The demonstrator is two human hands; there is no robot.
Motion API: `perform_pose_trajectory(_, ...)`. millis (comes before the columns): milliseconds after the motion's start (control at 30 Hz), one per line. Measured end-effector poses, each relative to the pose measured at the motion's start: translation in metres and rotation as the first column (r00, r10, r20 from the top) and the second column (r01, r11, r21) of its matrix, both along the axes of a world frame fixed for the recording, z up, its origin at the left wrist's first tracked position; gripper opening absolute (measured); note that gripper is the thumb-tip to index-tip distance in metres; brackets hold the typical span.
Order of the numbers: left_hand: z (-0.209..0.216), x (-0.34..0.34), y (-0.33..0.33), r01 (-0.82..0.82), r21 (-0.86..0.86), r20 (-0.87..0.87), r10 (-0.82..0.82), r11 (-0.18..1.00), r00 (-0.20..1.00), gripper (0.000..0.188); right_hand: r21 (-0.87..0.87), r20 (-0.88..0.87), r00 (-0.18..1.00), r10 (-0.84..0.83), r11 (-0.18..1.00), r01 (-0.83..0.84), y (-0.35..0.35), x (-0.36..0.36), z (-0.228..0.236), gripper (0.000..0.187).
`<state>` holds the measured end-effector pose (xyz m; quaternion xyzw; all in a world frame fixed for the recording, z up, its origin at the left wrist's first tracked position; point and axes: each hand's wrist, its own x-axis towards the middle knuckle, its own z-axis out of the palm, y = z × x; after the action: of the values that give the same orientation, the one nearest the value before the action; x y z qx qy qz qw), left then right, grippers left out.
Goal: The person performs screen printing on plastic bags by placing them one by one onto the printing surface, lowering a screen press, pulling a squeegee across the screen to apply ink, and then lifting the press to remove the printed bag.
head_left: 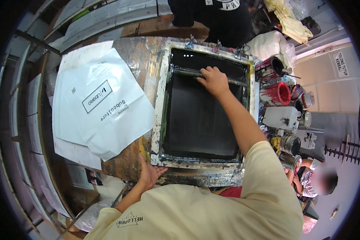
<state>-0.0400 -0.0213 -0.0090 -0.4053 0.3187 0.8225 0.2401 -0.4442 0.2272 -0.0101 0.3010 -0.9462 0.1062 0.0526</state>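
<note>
A screen-printing frame (pixel 157 108) with a white, ink-stained border lies on the bench, its mesh (pixel 200 124) coated dark. Across the far part of the mesh rests a dark squeegee (pixel 185 72), and the fingers of my right hand (pixel 215 82) are closed over its middle. My left hand (pixel 149 174) is at the frame's near left corner, fingers stretched out and holding nothing. I cannot tell whether it touches the border. Whatever lies under the screen is hidden.
White printed plastic sheets (pixel 120 96) lie left on the stained wooden bench (pixel 136 50). Clamps (pixel 191 42) line the frame's far edge. Ink-smeared cans (pixel 276 94) and a white jerrycan (pixel 280 118) crowd the right. One person (pixel 224 20) stands beyond the bench; another (pixel 308 178) is at right.
</note>
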Motion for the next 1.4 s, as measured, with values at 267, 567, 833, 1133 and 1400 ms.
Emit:
perform_pose_trajectory(267,0.006,0.019,0.0,0.025,-0.076,-0.128,-0.035,0.997,0.991,0.109,0.053,0.022,1.0,0.011,0.999,-0.012,0.011,-0.032,0.016,0.04)
perform_pose_trajectory(567,0.026,0.024,0.007,-0.023,-0.159,-0.233,-0.015,0.987,0.972,0.105,-0.015,0.036,0.999,-0.013,1.0,0.014,0.019,0.205,0.037,0.033)
perform_pose_trajectory(833,0.106,0.014,0.005,-0.092,-0.12,-0.532,0.015,0.988,0.847,0.1,-0.068,0.039,0.999,0.003,0.998,-0.001,0.03,0.314,0.187,0.038)
perform_pose_trajectory(1133,0.036,-0.021,0.052,-0.161,-0.843,0.323,-0.723,-0.513,0.61,0.09,-0.214,-0.503,0.856,-0.122,0.977,0.013,0.004,0.234,0.282,0.035)
perform_pose_trajectory(1400,-0.03,0.018,0.079,-0.086,-0.879,0.348,-0.754,-0.469,0.558,0.115,-0.183,-0.525,0.84,-0.137,0.982,0.046,0.008,0.19,0.316,0.04)
